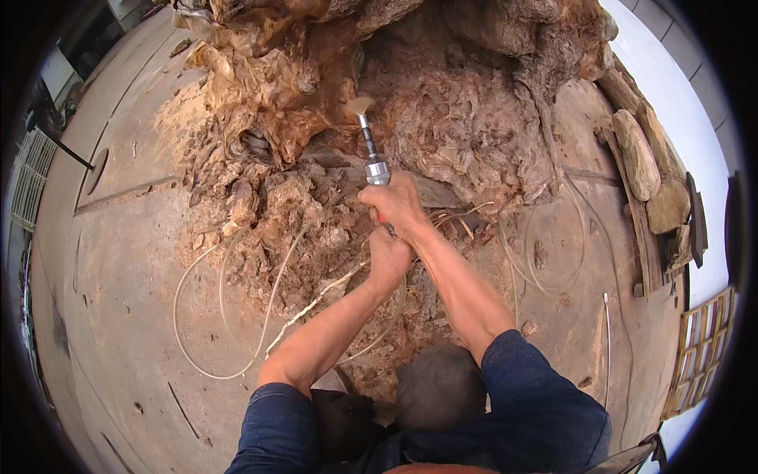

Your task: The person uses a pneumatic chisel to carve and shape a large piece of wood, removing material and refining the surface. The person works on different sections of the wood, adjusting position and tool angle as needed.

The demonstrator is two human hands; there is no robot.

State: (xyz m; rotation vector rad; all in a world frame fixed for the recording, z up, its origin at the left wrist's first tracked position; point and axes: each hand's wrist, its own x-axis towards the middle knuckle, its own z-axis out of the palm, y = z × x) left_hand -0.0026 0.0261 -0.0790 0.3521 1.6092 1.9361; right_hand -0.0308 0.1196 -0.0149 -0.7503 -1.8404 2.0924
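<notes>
Together, hands (400,207) grip silver-collared tool (378,173) before gnarled wood (278,88).

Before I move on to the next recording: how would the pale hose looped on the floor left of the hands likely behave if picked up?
The pale hose is probably flexible but springy, as it lies in wide, smooth curves. Being thin, it is likely light. It may snag, since it runs into the wood debris.

From here I see the right hand (397,204) gripping a silver handheld tool (377,172), the left hand (388,259) clenched at its rear. Ahead of the grip, its blurred tip (361,105) points toward gnarled wood (466,118); behind and leftward, pale tubing (225,377) loops.
</notes>
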